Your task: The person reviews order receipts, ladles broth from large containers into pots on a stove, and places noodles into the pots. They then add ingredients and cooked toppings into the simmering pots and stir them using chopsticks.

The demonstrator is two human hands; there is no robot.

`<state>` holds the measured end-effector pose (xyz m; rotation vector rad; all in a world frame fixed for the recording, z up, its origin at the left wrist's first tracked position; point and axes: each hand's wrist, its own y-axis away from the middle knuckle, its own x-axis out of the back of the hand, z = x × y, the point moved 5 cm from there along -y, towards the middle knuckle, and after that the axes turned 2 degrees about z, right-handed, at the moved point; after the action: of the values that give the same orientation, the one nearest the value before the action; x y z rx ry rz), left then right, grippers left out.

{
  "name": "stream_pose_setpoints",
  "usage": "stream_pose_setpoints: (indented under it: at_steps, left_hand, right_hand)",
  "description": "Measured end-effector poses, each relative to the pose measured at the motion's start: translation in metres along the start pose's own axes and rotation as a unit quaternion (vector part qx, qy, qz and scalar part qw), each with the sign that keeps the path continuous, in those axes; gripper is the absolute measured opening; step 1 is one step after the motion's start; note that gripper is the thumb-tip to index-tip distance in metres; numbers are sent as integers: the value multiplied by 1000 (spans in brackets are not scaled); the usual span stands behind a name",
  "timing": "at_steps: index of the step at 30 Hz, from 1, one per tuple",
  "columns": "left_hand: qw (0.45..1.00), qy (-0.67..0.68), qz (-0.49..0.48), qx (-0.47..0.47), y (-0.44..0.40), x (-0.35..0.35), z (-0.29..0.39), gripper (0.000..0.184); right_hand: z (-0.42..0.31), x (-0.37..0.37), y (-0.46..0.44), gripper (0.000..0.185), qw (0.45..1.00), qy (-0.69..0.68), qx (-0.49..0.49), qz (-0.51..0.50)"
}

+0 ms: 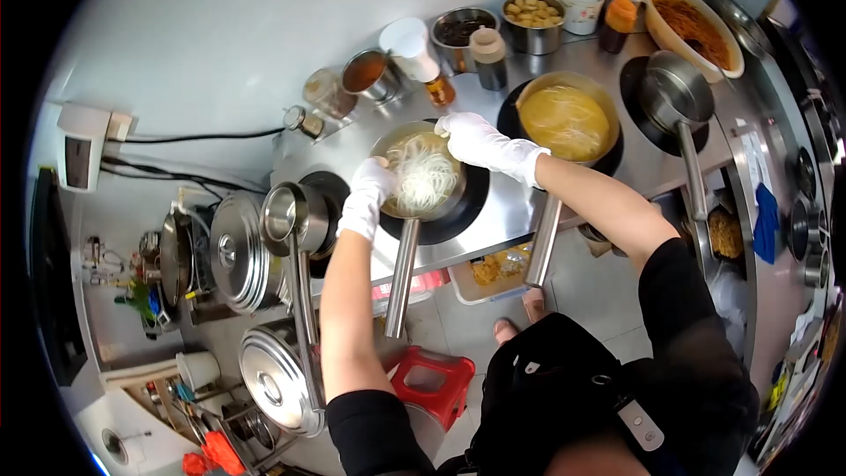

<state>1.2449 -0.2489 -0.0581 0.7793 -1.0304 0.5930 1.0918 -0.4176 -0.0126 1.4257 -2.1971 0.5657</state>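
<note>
A long-handled saucepan point(404, 278) sits on a black hob with a mound of white noodles point(425, 181) in it. At its left rim is my left hand point(370, 187), in a white glove. Its fingers are closed at the edge of the noodles and seem to grip some strands. My right hand point(485, 143), also gloved, is over the upper right rim with its fingertips curled together. What they hold, if anything, is hidden. To the right, a second pan point(547, 234) contains yellow broth point(564, 119) with pale strands, below my right wrist.
An empty saucepan point(674, 92) stands on the right hob; another small pan point(295, 220) is at left. Along the wall are a dark-sauce bottle point(488, 60), a pot of pale round pieces point(533, 22) and a large bowl point(736, 57). Below are a red stool point(432, 383) and lidded pots point(238, 251).
</note>
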Motion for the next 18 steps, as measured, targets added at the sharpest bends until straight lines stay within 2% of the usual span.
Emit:
stream_pose_setpoints:
  at_steps: [1,2,3,5,6,7,9,11,15,16,17,18]
  left_hand:
    - [998,-26,34,-49,5,10,2,36]
    - [993,-84,24,-74,5,16,2,37]
    - [991,-103,19,-85,21,32,21,40]
    - [988,-98,102,-63,58,60,52,46]
    - [979,-128,135,-81,72,66,61,45]
    - [967,-163,154,-120,98,77,84,41]
    - [931,-148,252,-220,127,79,89,39]
    - [925,-122,271,-236,156,75,99,39]
    - [943,-2,262,-207,193,61,105,33]
    - [942,46,261,-207,195,55,97,33]
    - [940,95,255,-206,193,47,88,32]
    - [975,120,139,-126,195,40,77,46]
  right_hand:
    - [-16,19,13,26,998,50,37,-15]
    - [-16,25,18,20,992,92,87,-23]
    - [-15,40,35,20,987,42,148,41]
    - [-42,87,86,18,986,11,154,58]
    - [-47,103,109,18,990,15,129,61]
    - [-47,117,133,18,991,-18,116,65]
    - [-53,154,184,20,986,-48,129,94]
    - [-41,197,229,16,982,-3,137,129]
    - [45,286,292,22,960,89,-45,262]
    - [63,308,308,23,933,106,-144,313]
    - [78,325,325,23,918,87,-176,346]
    - [95,340,339,23,909,79,-180,368]
